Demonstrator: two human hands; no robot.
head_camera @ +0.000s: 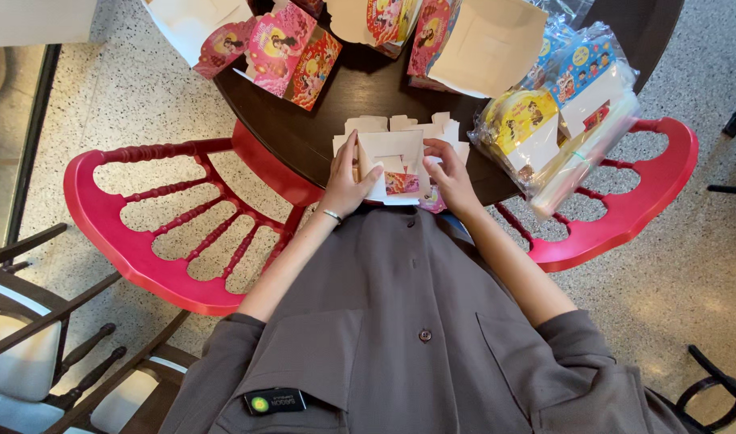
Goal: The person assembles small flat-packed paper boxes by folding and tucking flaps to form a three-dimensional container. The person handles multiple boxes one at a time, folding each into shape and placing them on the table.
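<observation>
A flat white cardboard box blank, printed pink on its underside, lies at the near edge of the dark round table, close to the person so both hands reach it. The left hand pinches its left flap; the right hand curls over its right side, fingers pressed together. Beyond stand about four folded pink boxes and one plastic bag of blanks. Two red chairs flank the person.

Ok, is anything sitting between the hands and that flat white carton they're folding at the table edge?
Nothing visible does. The left hand and the right hand both already rest on the flat carton, one at each side. The pink printed boxes and the plastic-wrapped stack lie farther back and off to the right.
</observation>
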